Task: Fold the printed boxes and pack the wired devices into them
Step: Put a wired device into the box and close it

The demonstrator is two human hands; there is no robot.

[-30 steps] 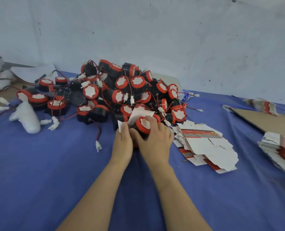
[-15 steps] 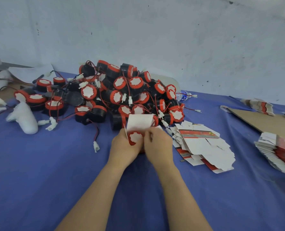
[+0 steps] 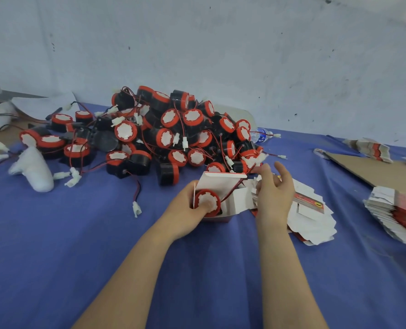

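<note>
On blue cloth [image 3: 78, 245], in front of the device pile [image 3: 173, 129]: device [image 3: 209, 197] seated in open box [image 3: 221, 184].
Left hand [image 3: 185, 210] grips the box, thumb pressing the device into its mouth. Right hand [image 3: 274, 195], fingers spread and relaxed, hovers over flat boxes [image 3: 313, 222] beside it.

Open box [image 3: 223, 184] with one wired device [image 3: 215, 198] in it, centre of frame.
The box is white inside and red along its lower edge, its flaps open. A round device with a red rim and white face fills its mouth. A heap of like devices [image 3: 173, 129] lies above, loose flat boxes [image 3: 311, 219] just right, and a stack of flat boxes [image 3: 399, 214] at the right edge.
</note>
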